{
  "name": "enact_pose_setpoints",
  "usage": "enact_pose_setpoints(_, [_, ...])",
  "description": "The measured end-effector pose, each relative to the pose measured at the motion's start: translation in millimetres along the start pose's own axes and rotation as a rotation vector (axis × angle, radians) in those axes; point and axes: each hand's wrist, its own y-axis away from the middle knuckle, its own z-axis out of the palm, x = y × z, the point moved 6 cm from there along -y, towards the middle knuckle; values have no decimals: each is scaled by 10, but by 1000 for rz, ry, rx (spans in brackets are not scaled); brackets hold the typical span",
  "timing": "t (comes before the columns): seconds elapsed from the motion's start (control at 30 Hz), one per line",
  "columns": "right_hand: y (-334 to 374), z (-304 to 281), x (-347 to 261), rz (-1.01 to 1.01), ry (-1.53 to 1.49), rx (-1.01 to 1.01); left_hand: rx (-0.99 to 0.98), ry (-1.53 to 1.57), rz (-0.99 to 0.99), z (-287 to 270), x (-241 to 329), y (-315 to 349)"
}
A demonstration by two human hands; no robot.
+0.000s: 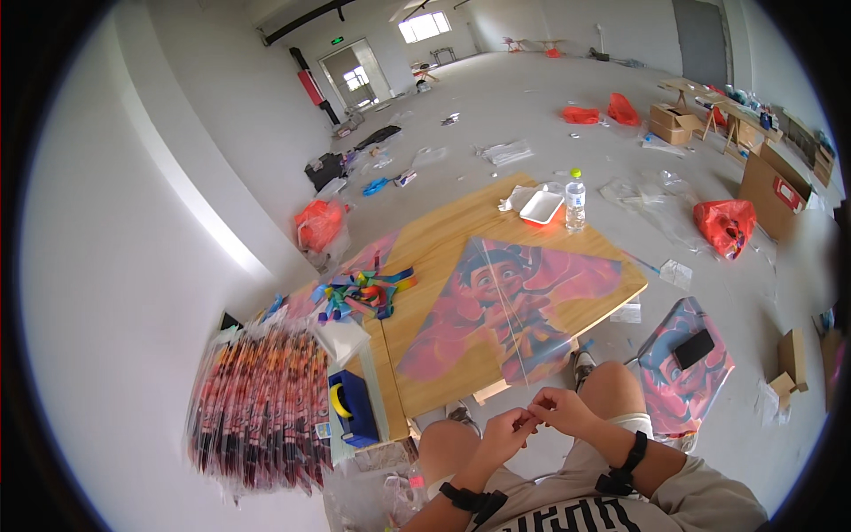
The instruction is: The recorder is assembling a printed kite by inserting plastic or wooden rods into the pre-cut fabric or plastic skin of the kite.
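Observation:
Above my lap, my left hand [507, 434] and my right hand [566, 413] meet with fingertips pinched close together. Whatever lies between the fingers is too small or hidden to make out. Just beyond them a kite [501, 297] with a pink and purple cartoon figure is spread on the wooden table [434, 257]; thin pale rods cross it. Its lower tip points toward my hands, which stay off it. To the left, a blue tape dispenser [356, 412] with a yellow roll stands at the table's near corner.
Colourful ribbons [368, 293] lie piled left, behind many bagged kites [261, 399]. A water bottle [575, 206] and white tray [542, 207] stand at the far edge. Right, a dark phone [694, 348] rests on another kite [678, 390]. Red bags [725, 226] and cardboard boxes [773, 191] litter the floor.

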Motion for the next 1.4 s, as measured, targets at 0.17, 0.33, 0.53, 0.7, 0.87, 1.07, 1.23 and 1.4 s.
enact_pose_setpoints(0.17, [-275, -476, 134, 71, -20, 160, 11, -236, 160, -53, 43, -527])
enact_pose_setpoints(0.33, [-724, -921, 236, -34, 202, 333, 188, -607, 448, -300, 51, -1309])
enact_pose_setpoints(0.53, [-1321, -1103, 203, -25, 389, 409, 247, -1051, 521, -275, -206, -2026])
enact_pose_setpoints(0.7, [-1616, -1170, 377, 13, 568, 428, 199, -1153, 532, -257, -310, -2194])
enact_pose_setpoints(0.87, [-1550, -1297, 462, -90, 509, 349, 160, -1087, 494, -354, -299, -2254])
enact_pose_setpoints(1.07, [-1480, -1315, 385, -282, 686, 277, 259, -844, 392, -546, -149, -2627])
enact_pose_setpoints(1.23, [-1529, -1246, 486, -317, 730, 236, 435, -921, 489, -519, -255, -2701])
enact_pose_setpoints(1.4, [-1601, -1216, 507, -333, 746, 225, 434, -899, 469, -512, -288, -2662])
